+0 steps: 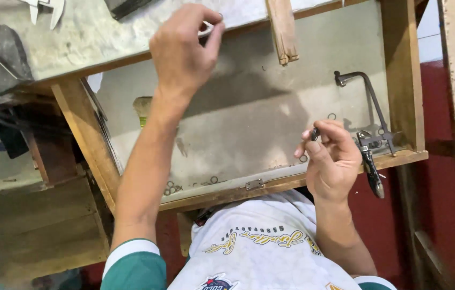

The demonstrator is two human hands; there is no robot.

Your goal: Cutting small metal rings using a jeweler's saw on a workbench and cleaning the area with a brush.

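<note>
Rings lie loose (172, 187) at the drawer's near left corner. Our left hand (184, 51) pinches a pale ring (206, 29) up at the desk (93, 37) edge; our right hand (330, 161) pinches a small dark tool (315, 133) beside the saw (369, 134). We judge fitting is underway; next comes bringing both together.

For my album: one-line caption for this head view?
Left hand pinches a small ring at the bench edge; right hand holds a thin dark tool over the wooden drawer.

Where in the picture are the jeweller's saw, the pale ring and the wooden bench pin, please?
jeweller's saw (373, 171): head view, on its dark handle.
pale ring (206, 29): head view, on its band between the left fingertips.
wooden bench pin (282, 32): head view, mid-length.
</note>
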